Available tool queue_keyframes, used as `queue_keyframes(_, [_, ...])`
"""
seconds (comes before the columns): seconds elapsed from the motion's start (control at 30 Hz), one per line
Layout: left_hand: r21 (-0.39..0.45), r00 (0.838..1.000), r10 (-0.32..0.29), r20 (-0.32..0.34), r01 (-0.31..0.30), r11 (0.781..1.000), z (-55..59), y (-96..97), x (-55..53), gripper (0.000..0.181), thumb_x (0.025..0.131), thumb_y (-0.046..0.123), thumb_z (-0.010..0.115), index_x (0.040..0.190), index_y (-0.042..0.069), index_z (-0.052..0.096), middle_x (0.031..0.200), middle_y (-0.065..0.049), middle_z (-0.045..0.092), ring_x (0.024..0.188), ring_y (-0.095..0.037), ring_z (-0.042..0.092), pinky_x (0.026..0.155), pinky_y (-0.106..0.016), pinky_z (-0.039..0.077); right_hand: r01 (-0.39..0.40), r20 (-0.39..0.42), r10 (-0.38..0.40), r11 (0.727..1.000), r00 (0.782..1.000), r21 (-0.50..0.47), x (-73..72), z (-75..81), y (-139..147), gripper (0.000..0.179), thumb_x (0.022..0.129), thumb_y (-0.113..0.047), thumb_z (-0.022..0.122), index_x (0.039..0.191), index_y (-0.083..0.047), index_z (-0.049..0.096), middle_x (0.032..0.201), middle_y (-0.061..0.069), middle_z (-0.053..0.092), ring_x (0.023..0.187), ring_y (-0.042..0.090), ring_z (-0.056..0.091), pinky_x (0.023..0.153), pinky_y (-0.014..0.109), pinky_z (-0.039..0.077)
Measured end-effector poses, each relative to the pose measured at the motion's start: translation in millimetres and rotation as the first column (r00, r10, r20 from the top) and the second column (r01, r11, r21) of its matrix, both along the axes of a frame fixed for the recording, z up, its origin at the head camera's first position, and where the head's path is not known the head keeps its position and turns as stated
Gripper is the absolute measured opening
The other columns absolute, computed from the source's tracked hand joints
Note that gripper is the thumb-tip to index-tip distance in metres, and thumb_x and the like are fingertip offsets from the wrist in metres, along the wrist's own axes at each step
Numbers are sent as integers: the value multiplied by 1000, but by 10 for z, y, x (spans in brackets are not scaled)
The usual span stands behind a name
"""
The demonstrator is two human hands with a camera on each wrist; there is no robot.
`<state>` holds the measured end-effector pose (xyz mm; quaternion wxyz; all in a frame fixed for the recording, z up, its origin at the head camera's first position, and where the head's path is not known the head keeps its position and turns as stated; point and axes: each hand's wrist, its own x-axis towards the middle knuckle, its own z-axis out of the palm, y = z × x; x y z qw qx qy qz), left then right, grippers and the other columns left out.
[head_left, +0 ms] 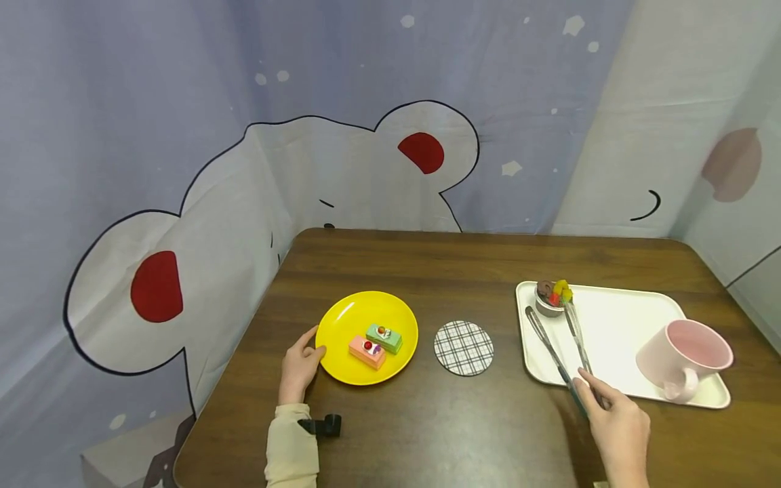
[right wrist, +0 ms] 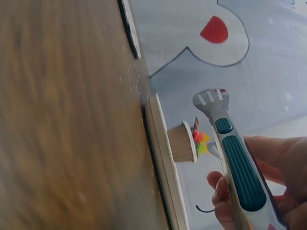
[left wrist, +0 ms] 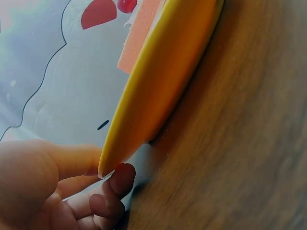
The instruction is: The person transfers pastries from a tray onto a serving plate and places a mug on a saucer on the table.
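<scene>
My left hand [head_left: 299, 370] pinches the left rim of a yellow plate [head_left: 342, 325], thumb above and fingertips beneath in the left wrist view. On the plate lie a pink toy cake slice [head_left: 365, 354] and a green toy cake slice [head_left: 390, 342], side by side. In my right hand [head_left: 621, 428] is a pair of tongs [right wrist: 244, 172] with teal ribbed grips, its arms spread apart. One tip reaches the tray's left side; the other overlaps the front of a small fruit-topped dessert cup [head_left: 548, 310] in the head view.
A white tray [head_left: 616, 318] bears the dessert cup at its back left and a pink mug [head_left: 665, 352] at its right end. Between plate and tray lies a round checked coaster [head_left: 464, 347]. A patterned curtain [head_left: 366, 61] hangs behind the wooden table [head_left: 427, 434].
</scene>
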<state>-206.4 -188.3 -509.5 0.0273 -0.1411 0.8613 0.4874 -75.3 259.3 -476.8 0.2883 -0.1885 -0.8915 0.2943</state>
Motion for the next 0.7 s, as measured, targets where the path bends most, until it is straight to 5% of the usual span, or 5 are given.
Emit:
queue_keyframes(0.27, [2,1000,2,2,-2,1000,-2,0,-4,52,85,22,53,135,24,40,52,4,41,44,-11,33,45,-22,29,37,-14,-37,999,999,15,-131,-28,247,22,73,-25,70,88,-10,73,78,17,68,77,44,58,58,39,35])
queue_keyframes(0.7, [-13,1000,4,-10,-5,1000,-23,-1,-6,51,86,22,53,135,22,40,60,-1,52,44,-10,36,44,-22,31,-22,197,29,999,980,-35,-450,-21,440,28,77,-30,65,95,-10,71,89,19,67,88,40,59,63,38,40])
